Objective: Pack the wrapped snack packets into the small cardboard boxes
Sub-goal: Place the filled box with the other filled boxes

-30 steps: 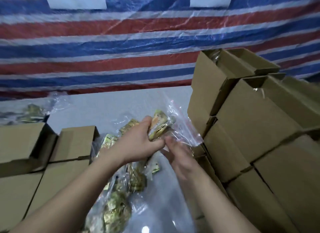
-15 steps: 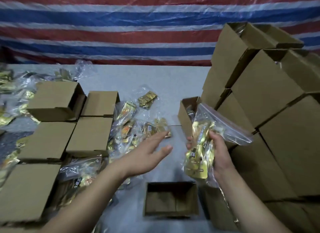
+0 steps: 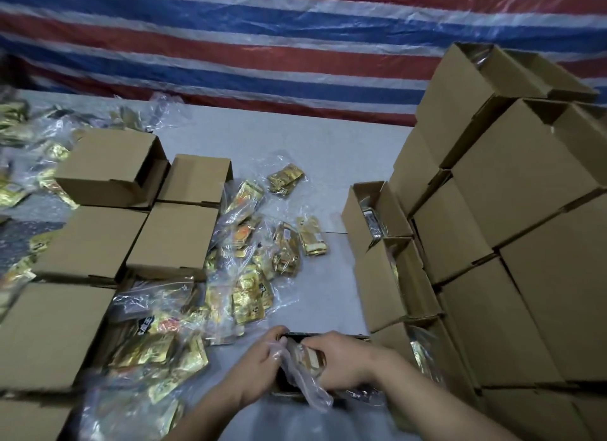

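A small open cardboard box (image 3: pixel 328 335) sits on the grey table near me, mostly covered by my hands. My left hand (image 3: pixel 262 365) and my right hand (image 3: pixel 341 358) both press a clear plastic bag of gold snack packets (image 3: pixel 307 371) down into it. The bag's loose end sticks out toward me. Several more bagged gold snack packets (image 3: pixel 253 260) lie spread over the middle of the table.
Closed small boxes (image 3: pixel 174 234) stand in rows at the left, one open on its side (image 3: pixel 111 168). A tall stack of boxes (image 3: pixel 512 243) fills the right, with open packed boxes (image 3: pixel 374 217) beside it. A striped tarp (image 3: pixel 295 46) hangs behind the table.
My right hand lowered the bag of packets from mid-air into the near box, and my left hand came over to join it. The view tilted down toward the table.
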The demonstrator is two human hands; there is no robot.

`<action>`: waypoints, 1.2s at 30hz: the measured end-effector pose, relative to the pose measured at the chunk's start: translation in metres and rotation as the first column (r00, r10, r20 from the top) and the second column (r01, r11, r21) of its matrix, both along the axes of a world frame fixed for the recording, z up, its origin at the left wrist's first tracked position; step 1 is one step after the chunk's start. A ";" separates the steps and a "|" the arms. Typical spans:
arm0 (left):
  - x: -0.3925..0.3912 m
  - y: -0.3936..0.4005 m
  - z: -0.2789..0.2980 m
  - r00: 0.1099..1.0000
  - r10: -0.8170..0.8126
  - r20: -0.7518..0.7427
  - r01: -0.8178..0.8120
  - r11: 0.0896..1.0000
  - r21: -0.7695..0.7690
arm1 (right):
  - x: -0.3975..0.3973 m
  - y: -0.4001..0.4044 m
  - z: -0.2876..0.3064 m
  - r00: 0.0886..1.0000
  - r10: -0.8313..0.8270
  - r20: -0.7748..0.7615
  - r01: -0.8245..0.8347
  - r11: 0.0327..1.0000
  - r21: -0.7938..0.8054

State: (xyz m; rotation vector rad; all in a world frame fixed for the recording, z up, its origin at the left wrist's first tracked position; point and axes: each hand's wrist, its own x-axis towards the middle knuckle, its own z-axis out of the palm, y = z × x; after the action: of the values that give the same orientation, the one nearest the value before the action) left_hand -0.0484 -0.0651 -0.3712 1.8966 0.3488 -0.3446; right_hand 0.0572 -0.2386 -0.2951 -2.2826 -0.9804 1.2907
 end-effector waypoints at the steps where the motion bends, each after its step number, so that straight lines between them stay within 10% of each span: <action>1: 0.000 0.000 -0.001 1.000 0.001 0.007 -0.001 1.000 -0.017 | 0.001 0.004 -0.004 1.000 0.015 -0.020 -0.015 1.000 -0.024; 13: -0.001 -0.016 0.000 0.999 0.042 0.012 -0.042 0.999 0.009 | -0.016 0.028 -0.067 0.977 0.195 0.087 -0.137 0.884 -0.447; 28: -0.003 -0.017 -0.004 0.998 0.044 -0.051 -0.043 0.999 0.032 | -0.017 0.014 -0.072 0.966 -0.084 -0.246 -0.049 0.870 -0.490; 36: -0.002 -0.015 0.004 0.994 0.056 -0.090 -0.053 0.998 0.043 | -0.009 0.006 -0.071 0.984 -0.178 -0.020 0.160 0.922 -0.352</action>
State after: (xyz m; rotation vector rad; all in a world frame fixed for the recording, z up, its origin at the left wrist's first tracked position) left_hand -0.0505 -0.0800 -0.3667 1.9112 0.4707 -0.3907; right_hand 0.0483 -0.2331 -0.3661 -2.5102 -0.5528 1.5397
